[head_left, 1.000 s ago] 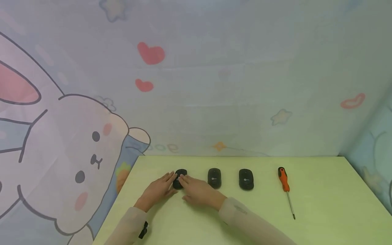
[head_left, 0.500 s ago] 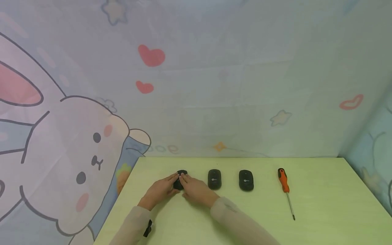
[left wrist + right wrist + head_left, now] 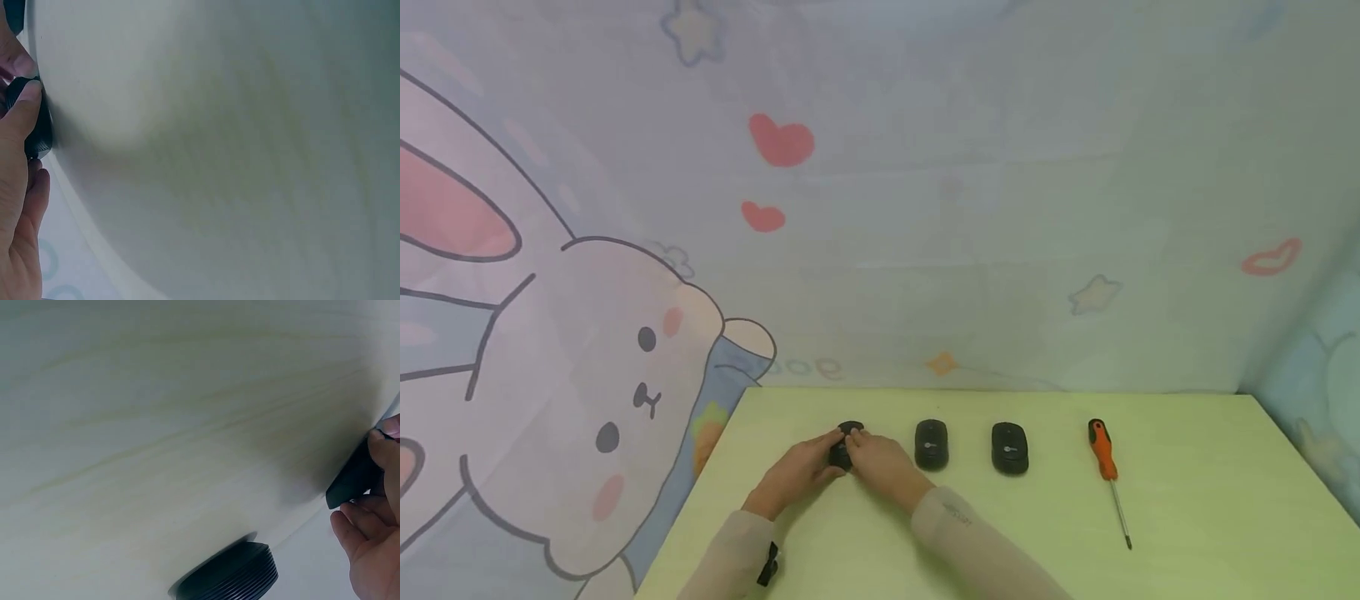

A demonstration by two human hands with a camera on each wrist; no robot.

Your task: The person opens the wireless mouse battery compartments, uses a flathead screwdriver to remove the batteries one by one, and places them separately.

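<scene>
A black computer mouse (image 3: 840,456) lies at the left end of a row on the table, partly covered by both hands. From its left side my left hand (image 3: 799,472) holds it, with the fingers over the upper part. My right hand (image 3: 886,470) grips the opposite side, fingertips close to those of the left. In the left wrist view, the left thumb and fingers are around the dark mouse (image 3: 42,132) at the frame's edge. The right wrist view has the right thumb and fingers holding the same mouse (image 3: 350,479); much of it is hidden by the hands.
Two more black mice stand to the right: a middle mouse (image 3: 932,447) near my right hand and a right mouse (image 3: 1010,450). Farther right lies an orange and black screwdriver (image 3: 1103,452), tip toward me. A patterned cloth (image 3: 1000,208) hangs behind the pale table (image 3: 1210,500).
Both hands have drawn slightly closer together around the left mouse, and the right forearm has swung a little to the left. The other mice and the screwdriver stay in place; the head view shifts slightly.
</scene>
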